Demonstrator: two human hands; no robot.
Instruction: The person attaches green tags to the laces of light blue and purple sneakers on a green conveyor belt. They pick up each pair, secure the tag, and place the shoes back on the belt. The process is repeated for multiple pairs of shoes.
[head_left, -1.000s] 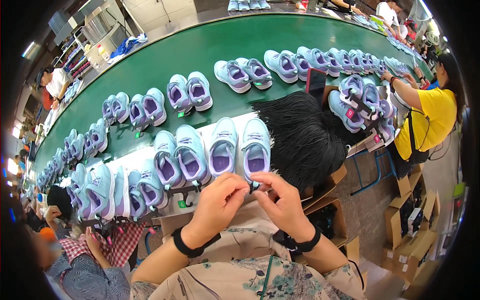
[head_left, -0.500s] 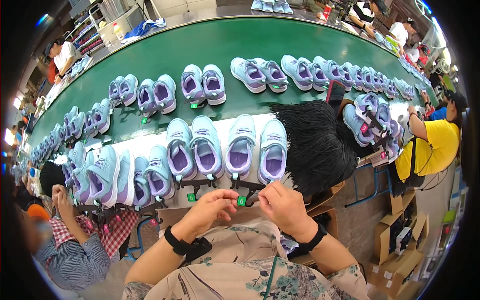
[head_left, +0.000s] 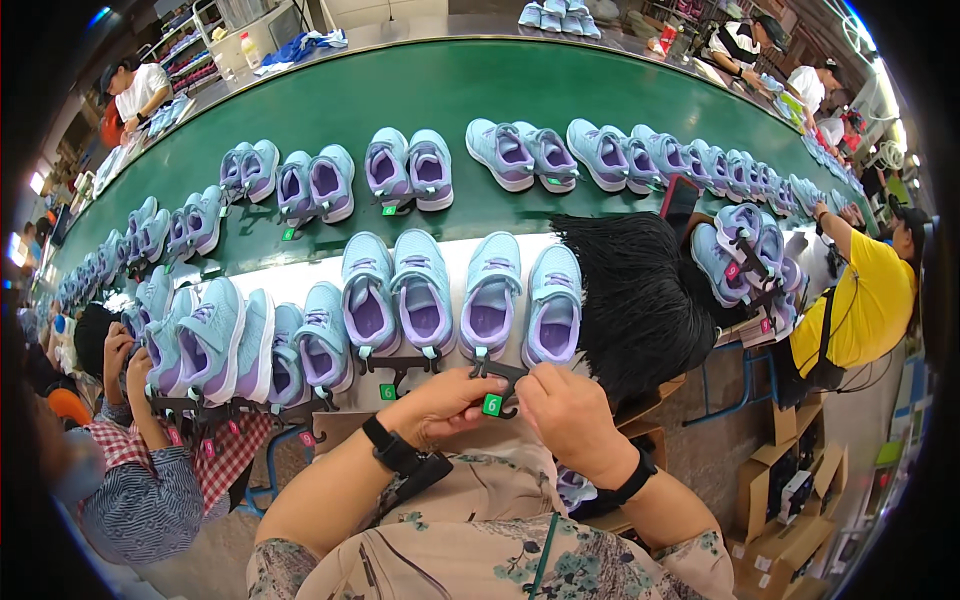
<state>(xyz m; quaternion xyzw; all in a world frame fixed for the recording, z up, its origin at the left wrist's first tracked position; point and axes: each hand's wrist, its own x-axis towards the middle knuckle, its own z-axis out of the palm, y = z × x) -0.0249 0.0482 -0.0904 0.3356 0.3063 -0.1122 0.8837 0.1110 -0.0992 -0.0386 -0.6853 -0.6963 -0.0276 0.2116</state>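
Two light-blue and purple children's sneakers, the left one [head_left: 491, 290] and the right one [head_left: 553, 305], stand side by side, heels toward me. A black plastic shoe hanger [head_left: 505, 371] with a green size tag [head_left: 492, 405] spans their heels. My left hand [head_left: 445, 408] is closed on the hanger's middle, thumb on top. My right hand [head_left: 570, 412] pinches at its right end, by the right shoe's heel; the fingertips partly hide that spot. Just left stands another sneaker pair [head_left: 422, 295], with its own black hanger [head_left: 405, 364] hooked at the heels.
More sneakers [head_left: 215, 340] stand at the left beside a person in checked cloth [head_left: 235, 450]. A dark-haired head [head_left: 635, 300] is close on my right. Behind is a green conveyor belt [head_left: 420, 85] carrying rows of sneakers. Cardboard boxes [head_left: 790, 500] sit on the floor at right.
My left hand has moved right and closed on the hanger; its fingers were loosely apart beside the tag before. My right hand stays at the hanger's right end. The view has shifted slightly.
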